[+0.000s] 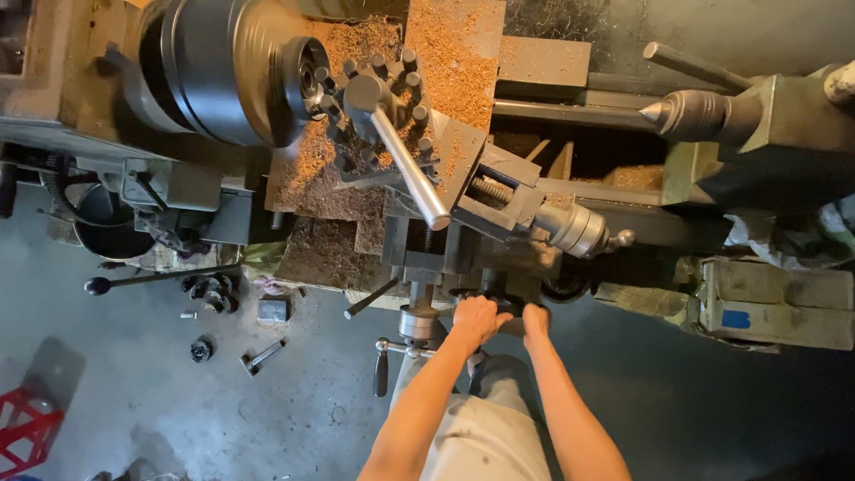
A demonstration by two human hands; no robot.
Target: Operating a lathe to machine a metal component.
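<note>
I look down on a metal lathe. My left hand (478, 319) and my right hand (535, 321) both grip the dark carriage handwheel (508, 303) at the front of the apron. Above them sits the tool post (378, 102) with its long polished handle (410, 165), covered in brown metal chips. The spinning chuck (240, 67) is at the upper left, blurred. The compound slide crank (583, 232) sticks out to the right of the tool post.
The tailstock with its pointed centre (695, 114) is at the upper right. A smaller cross-slide handle (392, 352) hangs left of my hands. Loose tools and metal parts (214, 294) lie on the grey floor at left, near a red crate (27, 428).
</note>
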